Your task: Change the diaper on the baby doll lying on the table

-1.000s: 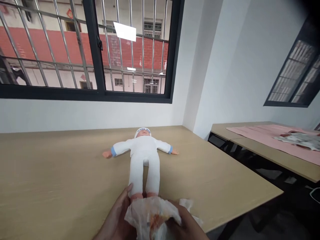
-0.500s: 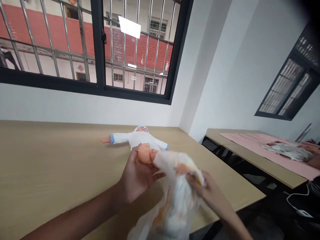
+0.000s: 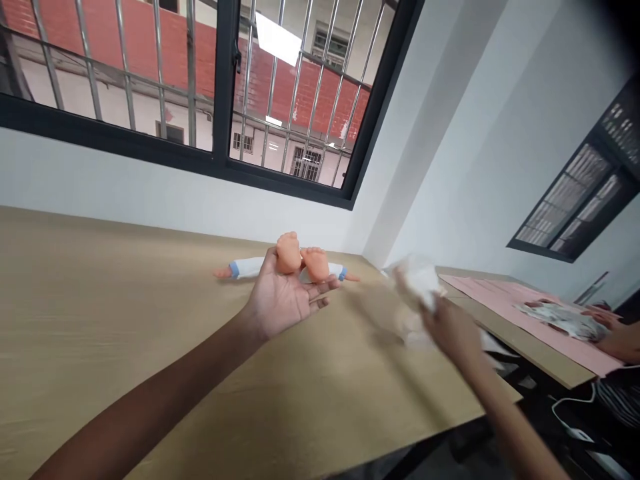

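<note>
A baby doll lies on its back on the table, its two bare feet (image 3: pixel 289 253) raised toward me. My left hand (image 3: pixel 283 300) is under the feet, palm up, with the thumb side against the left leg and the other fingers stretched out below the right foot. White sleeves with blue cuffs (image 3: pixel 233 269) show on both sides; the doll's head and body are hidden behind the feet and hand. Off to the right, my right hand (image 3: pixel 450 327) grips a whitish translucent plastic bag (image 3: pixel 417 277), blurred by motion. What the bag contains cannot be made out.
The wooden table (image 3: pixel 150 347) runs along the wall beneath a barred window (image 3: pixel 295 100). On the right, a second table bears a pink cloth (image 3: pixel 480 290) and a pale garment (image 3: pixel 563 319), with another person's hand (image 3: pixel 620 343) there. A white cable (image 3: pixel 570 400) hangs below.
My right hand has swung the plastic bag away to the right, off the doll's foot. Both feet are now uncovered and upright at my left hand. The view has tilted slightly.
</note>
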The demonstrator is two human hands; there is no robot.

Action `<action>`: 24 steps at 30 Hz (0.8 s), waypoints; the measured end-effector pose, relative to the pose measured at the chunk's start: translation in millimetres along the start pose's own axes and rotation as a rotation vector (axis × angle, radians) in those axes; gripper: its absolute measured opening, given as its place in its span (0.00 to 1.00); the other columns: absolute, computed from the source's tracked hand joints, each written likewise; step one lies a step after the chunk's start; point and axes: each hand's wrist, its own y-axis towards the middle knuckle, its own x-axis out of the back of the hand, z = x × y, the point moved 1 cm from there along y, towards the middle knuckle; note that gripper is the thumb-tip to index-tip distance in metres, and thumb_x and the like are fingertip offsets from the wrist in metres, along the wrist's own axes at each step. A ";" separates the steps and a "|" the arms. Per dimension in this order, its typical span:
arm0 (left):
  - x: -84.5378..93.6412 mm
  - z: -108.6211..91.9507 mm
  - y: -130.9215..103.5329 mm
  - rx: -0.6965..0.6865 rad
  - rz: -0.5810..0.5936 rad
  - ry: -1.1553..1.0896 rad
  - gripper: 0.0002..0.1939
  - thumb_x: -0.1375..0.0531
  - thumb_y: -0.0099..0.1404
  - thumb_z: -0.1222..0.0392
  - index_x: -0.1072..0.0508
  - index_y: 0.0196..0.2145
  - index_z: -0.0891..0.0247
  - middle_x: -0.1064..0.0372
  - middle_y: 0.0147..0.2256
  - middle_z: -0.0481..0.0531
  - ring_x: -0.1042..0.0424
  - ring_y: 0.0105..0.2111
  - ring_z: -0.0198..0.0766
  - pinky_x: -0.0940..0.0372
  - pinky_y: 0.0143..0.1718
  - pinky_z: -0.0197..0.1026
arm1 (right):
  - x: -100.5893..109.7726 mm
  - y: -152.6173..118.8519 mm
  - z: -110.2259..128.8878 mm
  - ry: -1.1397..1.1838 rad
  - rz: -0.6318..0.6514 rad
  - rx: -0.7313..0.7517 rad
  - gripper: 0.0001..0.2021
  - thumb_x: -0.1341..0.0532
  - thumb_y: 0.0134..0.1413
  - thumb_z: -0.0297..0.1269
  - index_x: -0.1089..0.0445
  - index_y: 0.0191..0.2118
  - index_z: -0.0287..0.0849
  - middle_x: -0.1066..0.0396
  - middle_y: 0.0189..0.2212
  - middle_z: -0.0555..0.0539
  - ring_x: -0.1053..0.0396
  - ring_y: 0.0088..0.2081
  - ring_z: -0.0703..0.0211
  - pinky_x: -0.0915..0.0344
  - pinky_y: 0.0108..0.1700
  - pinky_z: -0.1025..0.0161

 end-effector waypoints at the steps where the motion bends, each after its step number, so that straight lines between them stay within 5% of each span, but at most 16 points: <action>1: -0.4 -2.1 -0.4 0.000 -0.004 -0.006 0.28 0.55 0.62 0.39 0.37 0.48 0.63 0.36 0.44 0.64 0.31 0.41 0.51 0.34 0.33 0.46 | -22.4 -9.0 16.4 0.008 0.130 0.060 0.20 0.52 0.59 0.38 0.37 0.53 0.38 0.28 0.37 0.36 0.29 0.38 0.49 0.39 0.35 0.60; 4: -0.5 -6.9 -1.6 -0.020 0.002 -0.016 0.28 0.55 0.63 0.39 0.37 0.48 0.63 0.35 0.43 0.64 0.30 0.41 0.51 0.34 0.33 0.46 | -84.1 -36.5 53.5 0.026 0.458 0.200 0.21 0.52 0.58 0.32 0.38 0.55 0.38 0.32 0.46 0.35 0.31 0.45 0.48 0.38 0.43 0.59; 8: 1.1 -10.8 -2.7 -0.028 0.006 -0.034 0.27 0.54 0.63 0.39 0.38 0.48 0.63 0.35 0.43 0.62 0.30 0.41 0.52 0.34 0.34 0.47 | -120.4 -54.5 74.6 -0.034 0.451 0.264 0.26 0.53 0.59 0.36 0.51 0.63 0.38 0.48 0.58 0.29 0.36 0.50 0.36 0.39 0.46 0.47; 15: 4.5 -17.6 -0.3 -0.036 0.079 -0.087 0.27 0.52 0.62 0.39 0.37 0.48 0.64 0.36 0.44 0.61 0.33 0.46 0.53 0.35 0.40 0.50 | -118.8 -55.9 94.2 0.106 0.482 0.398 0.24 0.56 0.62 0.42 0.44 0.60 0.37 0.54 0.61 0.30 0.48 0.59 0.33 0.51 0.56 0.41; 24: 12.4 -30.0 2.7 0.006 0.245 0.001 0.26 0.51 0.61 0.39 0.37 0.46 0.63 0.36 0.46 0.62 0.32 0.44 0.50 0.38 0.41 0.47 | -107.1 -71.4 136.7 0.371 0.432 0.831 0.22 0.55 0.63 0.44 0.35 0.54 0.38 0.61 0.64 0.38 0.63 0.64 0.41 0.59 0.62 0.45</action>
